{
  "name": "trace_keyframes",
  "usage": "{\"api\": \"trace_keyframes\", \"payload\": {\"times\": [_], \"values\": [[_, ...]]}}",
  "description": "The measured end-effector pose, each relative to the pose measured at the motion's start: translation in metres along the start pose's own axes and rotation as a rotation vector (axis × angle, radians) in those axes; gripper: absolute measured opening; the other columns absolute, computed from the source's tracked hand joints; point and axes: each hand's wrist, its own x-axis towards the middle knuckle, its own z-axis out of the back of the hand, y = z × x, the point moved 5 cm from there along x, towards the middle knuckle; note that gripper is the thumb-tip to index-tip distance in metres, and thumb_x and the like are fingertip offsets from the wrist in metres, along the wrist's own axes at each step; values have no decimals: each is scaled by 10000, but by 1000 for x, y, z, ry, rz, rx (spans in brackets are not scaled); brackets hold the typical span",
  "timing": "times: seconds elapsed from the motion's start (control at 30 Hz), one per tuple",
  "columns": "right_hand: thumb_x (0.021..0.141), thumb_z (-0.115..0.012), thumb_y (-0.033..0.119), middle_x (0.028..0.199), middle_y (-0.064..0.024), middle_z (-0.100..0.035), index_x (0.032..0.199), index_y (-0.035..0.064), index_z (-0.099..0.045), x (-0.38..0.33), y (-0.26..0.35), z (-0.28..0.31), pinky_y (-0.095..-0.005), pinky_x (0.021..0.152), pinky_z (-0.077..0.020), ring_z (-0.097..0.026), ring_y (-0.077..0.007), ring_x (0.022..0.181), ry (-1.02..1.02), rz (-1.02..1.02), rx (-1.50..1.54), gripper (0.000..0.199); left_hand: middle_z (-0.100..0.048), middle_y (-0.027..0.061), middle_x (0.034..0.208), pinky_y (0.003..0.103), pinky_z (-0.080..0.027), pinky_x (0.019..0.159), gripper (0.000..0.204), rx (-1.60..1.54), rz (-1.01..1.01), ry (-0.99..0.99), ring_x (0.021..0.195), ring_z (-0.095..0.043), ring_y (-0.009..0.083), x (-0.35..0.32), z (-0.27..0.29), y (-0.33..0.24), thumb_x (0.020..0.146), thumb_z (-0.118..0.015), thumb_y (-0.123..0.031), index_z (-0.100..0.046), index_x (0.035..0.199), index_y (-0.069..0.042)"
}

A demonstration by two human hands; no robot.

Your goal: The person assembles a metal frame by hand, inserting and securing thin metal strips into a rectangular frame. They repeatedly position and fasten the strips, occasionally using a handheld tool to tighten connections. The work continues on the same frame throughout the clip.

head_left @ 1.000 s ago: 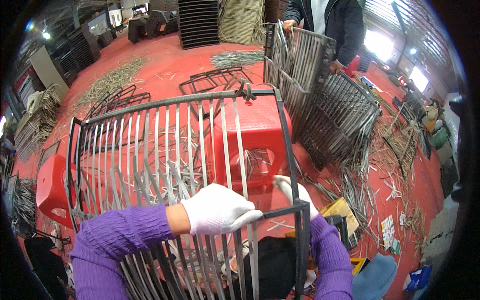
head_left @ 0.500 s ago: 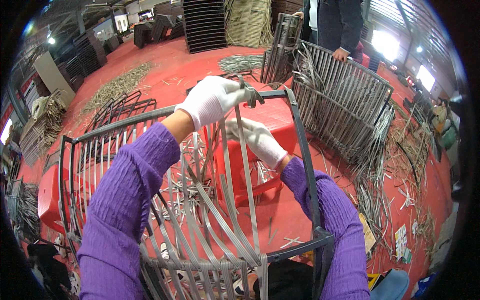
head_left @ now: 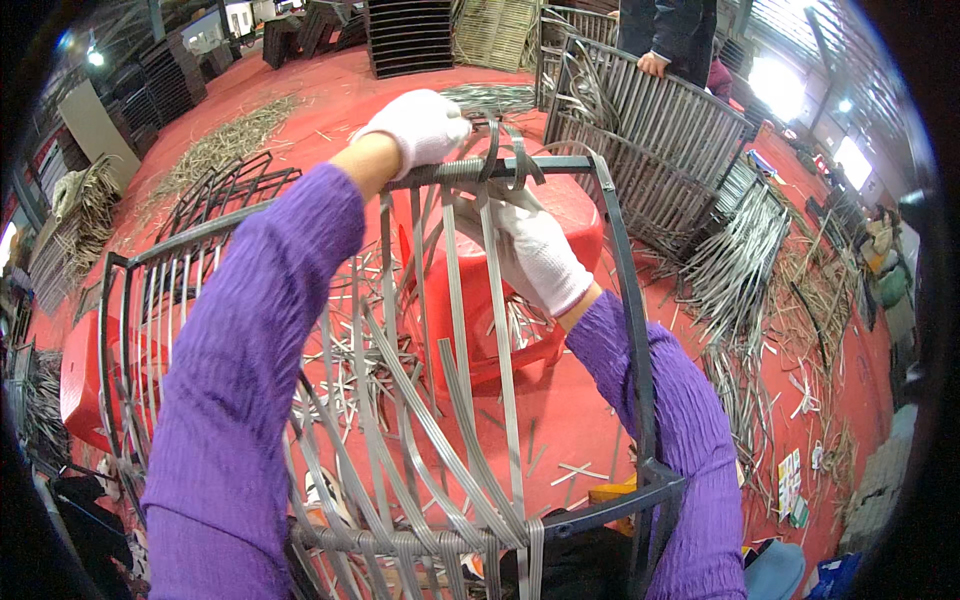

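Note:
A dark metal frame point(head_left: 630, 330) stands upright before me, with grey flat strips point(head_left: 455, 290) running between its top and bottom rails. White knitted gloves cover both hands. Above the top rail, my left hand point(head_left: 420, 128) is closed, its fingertips curled out of sight beside a looped grey strip point(head_left: 520, 158). My right hand point(head_left: 535, 245) is on the far side of the strips, just under the rail. Its fingers are closed on a grey strip near that loop, partly hidden by upright strips. Close winding covers part of the top rail point(head_left: 440, 172).
A red plastic stool point(head_left: 570, 215) stands just behind the frame, another point(head_left: 85, 385) at left. Loose strips point(head_left: 735, 245) litter the red floor. Beyond, a person's hand point(head_left: 653, 64) rests on a similar woven panel point(head_left: 650, 130). Dark stacked panels point(head_left: 410, 40) stand at the back.
My left hand has shifted slightly up, away from the strip loop it was against. My right hand has risen closer to the top rail. The far person's panel has shifted left.

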Motion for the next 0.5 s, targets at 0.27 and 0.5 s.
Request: {"api": "trace_keyframes", "payload": {"times": [0.27, 0.5], "values": [[992, -485, 82, 1228, -124, -594, 1298, -1, -483, -14, 0, -12, -347, 989, -525, -633, -228, 1106, 68, -73, -136, 317, -718, 50, 828, 269, -519, 725, 226, -752, 84, -122, 785, -607, 62, -50, 20, -56, 914, -666, -151, -734, 1075, -8], [909, -491, -87, 1202, -138, -611, 1268, 32, -474, -5, -5, 4, -326, 945, -540, -631, -236, 1119, -177, 90, 57, 378, -721, 21, 842, 250, -504, 728, 277, -785, 246, -59, 762, -600, 52, -38, 10, -32, 932, -675, -239, -741, 1042, 7]]}}
